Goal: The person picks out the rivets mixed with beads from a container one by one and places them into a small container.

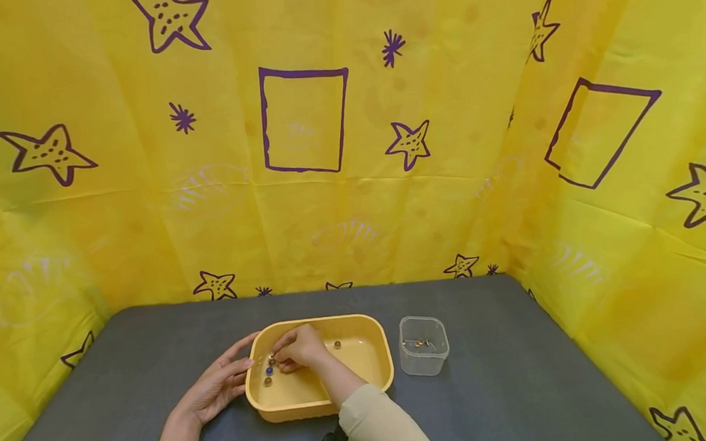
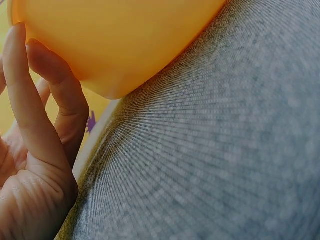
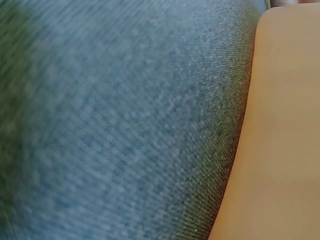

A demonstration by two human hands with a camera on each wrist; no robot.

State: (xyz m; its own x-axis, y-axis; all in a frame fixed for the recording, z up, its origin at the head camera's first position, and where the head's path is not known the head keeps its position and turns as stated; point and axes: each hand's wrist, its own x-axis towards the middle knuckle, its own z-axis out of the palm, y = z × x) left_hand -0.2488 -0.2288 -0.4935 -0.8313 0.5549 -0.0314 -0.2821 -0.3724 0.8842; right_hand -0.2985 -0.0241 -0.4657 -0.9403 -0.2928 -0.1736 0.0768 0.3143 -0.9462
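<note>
A yellow plastic tub [image 1: 364, 377] stands on the dark table. My left hand [image 1: 217, 386] rests against its left side, and the left wrist view shows fingers [image 2: 30, 115] touching the outer wall of the tub [image 2: 125, 40]. Inside the tub, my right hand [image 1: 302, 348] has thumb and fingertips pinched at a small brownish bead [image 1: 272, 360] near the left wall; the fingertips partly hide it. Just below lie a blue bead [image 1: 269, 371] and an amber-brown bead [image 1: 268, 382]. Another brown bead [image 1: 338, 344] lies toward the tub's right. The right wrist view does not show the right hand's fingers.
To the tub's right stands a clear plastic container [image 1: 424, 362] with several small pieces [image 1: 422, 343] in it. A dark grey cloth [image 1: 494, 388] covers the table. Yellow curtains [image 1: 354, 234] with purple stars hang behind and at both sides.
</note>
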